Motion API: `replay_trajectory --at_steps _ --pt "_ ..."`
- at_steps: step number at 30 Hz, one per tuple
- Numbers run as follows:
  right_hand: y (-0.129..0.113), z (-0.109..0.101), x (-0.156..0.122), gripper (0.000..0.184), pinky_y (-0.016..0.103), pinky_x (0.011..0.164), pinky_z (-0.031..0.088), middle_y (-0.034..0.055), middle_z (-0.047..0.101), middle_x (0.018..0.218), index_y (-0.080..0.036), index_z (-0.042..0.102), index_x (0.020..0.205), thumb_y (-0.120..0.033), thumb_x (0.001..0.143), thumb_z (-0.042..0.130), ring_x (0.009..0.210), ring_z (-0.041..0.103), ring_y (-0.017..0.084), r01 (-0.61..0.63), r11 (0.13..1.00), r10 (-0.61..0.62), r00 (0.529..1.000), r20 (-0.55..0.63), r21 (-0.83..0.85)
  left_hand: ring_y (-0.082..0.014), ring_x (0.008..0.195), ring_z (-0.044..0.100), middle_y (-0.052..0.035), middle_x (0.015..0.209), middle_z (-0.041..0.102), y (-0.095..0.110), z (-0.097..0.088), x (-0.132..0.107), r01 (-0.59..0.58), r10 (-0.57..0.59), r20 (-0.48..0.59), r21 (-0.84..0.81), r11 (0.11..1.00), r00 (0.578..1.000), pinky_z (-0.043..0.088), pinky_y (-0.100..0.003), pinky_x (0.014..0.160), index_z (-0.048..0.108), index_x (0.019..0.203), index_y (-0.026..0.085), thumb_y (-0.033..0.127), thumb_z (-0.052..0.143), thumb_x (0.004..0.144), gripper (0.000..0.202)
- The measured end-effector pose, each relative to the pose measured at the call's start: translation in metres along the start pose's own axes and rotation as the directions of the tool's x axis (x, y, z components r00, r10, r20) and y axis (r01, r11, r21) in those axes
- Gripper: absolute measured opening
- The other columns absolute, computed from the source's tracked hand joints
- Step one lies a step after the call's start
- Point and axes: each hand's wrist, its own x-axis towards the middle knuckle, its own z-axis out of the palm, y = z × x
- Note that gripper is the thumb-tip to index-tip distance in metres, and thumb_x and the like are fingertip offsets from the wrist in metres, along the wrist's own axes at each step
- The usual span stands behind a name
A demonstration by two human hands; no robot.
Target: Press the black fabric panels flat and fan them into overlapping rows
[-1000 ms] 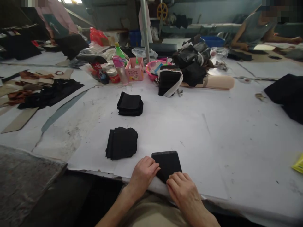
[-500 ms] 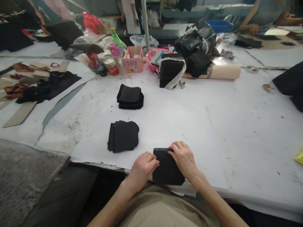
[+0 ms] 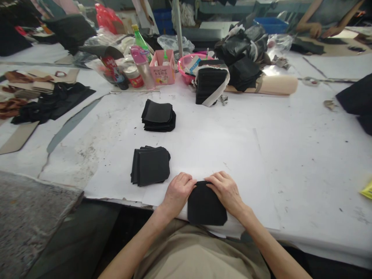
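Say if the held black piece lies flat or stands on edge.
Flat: the black piece shows its broad face, left hand and right hand at its far edge. Whether that edge is folded is unclear.

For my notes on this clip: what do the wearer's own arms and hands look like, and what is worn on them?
The left hand and right hand are ungloved, with no ring visible. Both forearms are bare: no sleeve, watch or bracelet shows. Between them is a plain khaki garment.
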Motion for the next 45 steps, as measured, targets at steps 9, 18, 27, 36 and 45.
replay_trajectory --at_steps 9,18,27,36,45 --pt "0.007 0.003 -0.007 0.019 0.034 0.08 0.045 0.007 0.063 0.1 -0.021 0.068 0.101 -0.019 0.097 0.05 0.093 0.053 0.02 0.126 0.992 -0.124 0.989 -0.081 0.015 -0.0202 0.085 0.051 -0.0054 0.087 0.057 -0.005 0.002 -0.004 -0.181 0.178 0.029 0.124 0.976 0.984 0.046 -0.033 0.074 0.06 0.096 0.014 0.018 0.049 0.097 0.012" --pt "0.01 -0.001 -0.008 0.021 0.035 0.083 0.045 0.0074 0.064 0.097 -0.019 0.067 0.107 -0.018 0.097 0.048 0.093 0.054 0.02 0.181 0.983 -0.181 0.983 0.002 -0.011 -0.021 0.085 0.051 -0.0059 0.088 0.056 -0.006 0.001 -0.004 -0.199 0.19 0.064 0.167 0.966 0.98 0.047 -0.034 0.074 0.059 0.098 0.014 0.017 0.049 0.096 0.011" --pt "0.008 -0.002 -0.008 0.022 0.036 0.084 0.045 0.0079 0.064 0.1 -0.019 0.066 0.109 -0.018 0.098 0.047 0.095 0.054 0.021 0.222 0.974 -0.222 0.975 0.007 -0.052 -0.0229 0.093 0.052 -0.0085 0.095 0.057 0.001 0.002 -0.001 -0.225 0.21 0.09 0.211 0.951 0.974 0.049 -0.037 0.084 0.058 0.1 0.012 0.012 0.049 0.094 0.01" --pt "0.014 -0.007 -0.008 0.023 0.036 0.085 0.045 0.0079 0.065 0.102 -0.019 0.065 0.11 -0.019 0.1 0.044 0.099 0.055 0.021 0.266 0.961 -0.263 0.963 0.052 -0.076 -0.0225 0.088 0.055 -0.0082 0.092 0.057 -0.001 0.004 -0.001 -0.273 0.247 0.128 0.268 0.924 0.96 0.048 -0.036 0.075 0.057 0.116 0.014 0.013 0.047 0.096 0.023" --pt "0.025 -0.012 -0.008 0.023 0.035 0.084 0.044 0.0068 0.064 0.1 -0.018 0.064 0.109 -0.02 0.101 0.042 0.097 0.054 0.019 0.293 0.955 -0.289 0.955 0.07 -0.05 -0.0246 0.102 0.055 -0.0108 0.104 0.059 0.0 0.002 -0.002 -0.284 0.255 0.141 0.244 0.927 0.956 0.049 -0.039 0.087 0.055 0.12 0.012 0.014 0.051 0.095 0.026"
